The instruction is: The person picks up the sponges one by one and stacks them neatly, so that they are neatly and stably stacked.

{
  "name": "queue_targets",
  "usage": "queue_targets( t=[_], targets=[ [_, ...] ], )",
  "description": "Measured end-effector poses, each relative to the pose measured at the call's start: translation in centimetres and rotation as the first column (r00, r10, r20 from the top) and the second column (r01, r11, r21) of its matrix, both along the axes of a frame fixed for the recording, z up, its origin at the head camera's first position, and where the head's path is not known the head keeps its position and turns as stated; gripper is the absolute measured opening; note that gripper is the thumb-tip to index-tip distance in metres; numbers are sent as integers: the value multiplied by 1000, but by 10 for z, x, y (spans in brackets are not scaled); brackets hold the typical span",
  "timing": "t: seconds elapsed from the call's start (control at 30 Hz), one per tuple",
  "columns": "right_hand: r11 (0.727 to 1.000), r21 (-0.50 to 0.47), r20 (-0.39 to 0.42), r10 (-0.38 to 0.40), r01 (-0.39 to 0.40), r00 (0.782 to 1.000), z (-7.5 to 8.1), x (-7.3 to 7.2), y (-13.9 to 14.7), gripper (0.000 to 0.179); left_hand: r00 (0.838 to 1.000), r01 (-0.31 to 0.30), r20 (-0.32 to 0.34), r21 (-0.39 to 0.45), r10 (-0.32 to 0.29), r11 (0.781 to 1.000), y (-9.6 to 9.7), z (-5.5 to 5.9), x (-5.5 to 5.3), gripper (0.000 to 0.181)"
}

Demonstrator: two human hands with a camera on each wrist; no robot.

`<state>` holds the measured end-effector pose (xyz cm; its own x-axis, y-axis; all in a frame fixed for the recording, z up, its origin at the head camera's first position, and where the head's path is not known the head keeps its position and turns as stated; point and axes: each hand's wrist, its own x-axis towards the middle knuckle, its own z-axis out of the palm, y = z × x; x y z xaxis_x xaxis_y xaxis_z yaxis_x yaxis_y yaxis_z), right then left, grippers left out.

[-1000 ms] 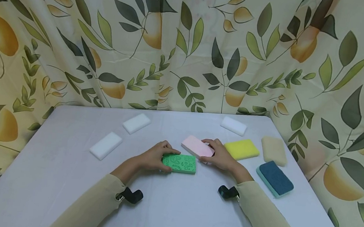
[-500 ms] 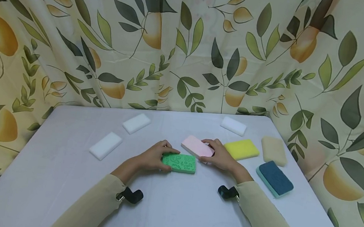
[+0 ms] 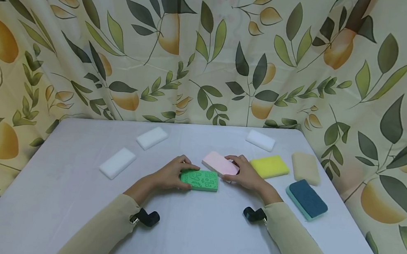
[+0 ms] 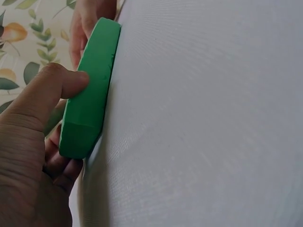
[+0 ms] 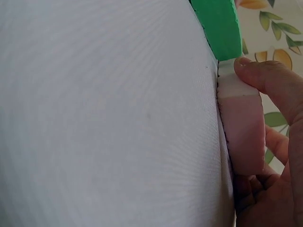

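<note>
Near the table's middle, my left hand [image 3: 172, 175] grips a green sponge [image 3: 199, 180] printed with dark line drawings, thumb on its near side and fingers on its far side. In the left wrist view the green sponge [image 4: 92, 94] sits low against the cloth. My right hand [image 3: 248, 175] holds a pink sponge [image 3: 218, 162] by its right end, thumb in front and fingers behind. The pink sponge [image 5: 242, 132] rests at the cloth in the right wrist view. It lies behind and slightly right of the green one, the two very close together.
To the right lie a yellow sponge [image 3: 270, 166], a beige sponge [image 3: 306, 168] and a dark blue scouring sponge [image 3: 307, 199]. White sponges [image 3: 117, 163] lie at left, with another white sponge [image 3: 260, 141] at the back. A patterned curtain [image 3: 210, 61] hangs behind the white-clothed table [image 3: 199, 234].
Over the last half second the left hand has shifted the green sponge slightly away from me, toward the pink one. The right hand and the pink sponge stay almost still.
</note>
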<state>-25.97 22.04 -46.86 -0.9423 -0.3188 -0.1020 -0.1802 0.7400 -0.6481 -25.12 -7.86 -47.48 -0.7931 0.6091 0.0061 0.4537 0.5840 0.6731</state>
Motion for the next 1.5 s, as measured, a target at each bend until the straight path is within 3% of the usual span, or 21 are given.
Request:
queue_targets(
  t=[0.8,1.5],
  targets=[
    [1000,2,-5,-16,16,1000,6,0,0,73,998,-54,-19,-39,54,998,-6,-4,2,64],
    [1000,-9,-15,-17,17,1000,7,-7,5,68,997,-71,-4,32,71,997,-8,-7,3,64]
  ],
)
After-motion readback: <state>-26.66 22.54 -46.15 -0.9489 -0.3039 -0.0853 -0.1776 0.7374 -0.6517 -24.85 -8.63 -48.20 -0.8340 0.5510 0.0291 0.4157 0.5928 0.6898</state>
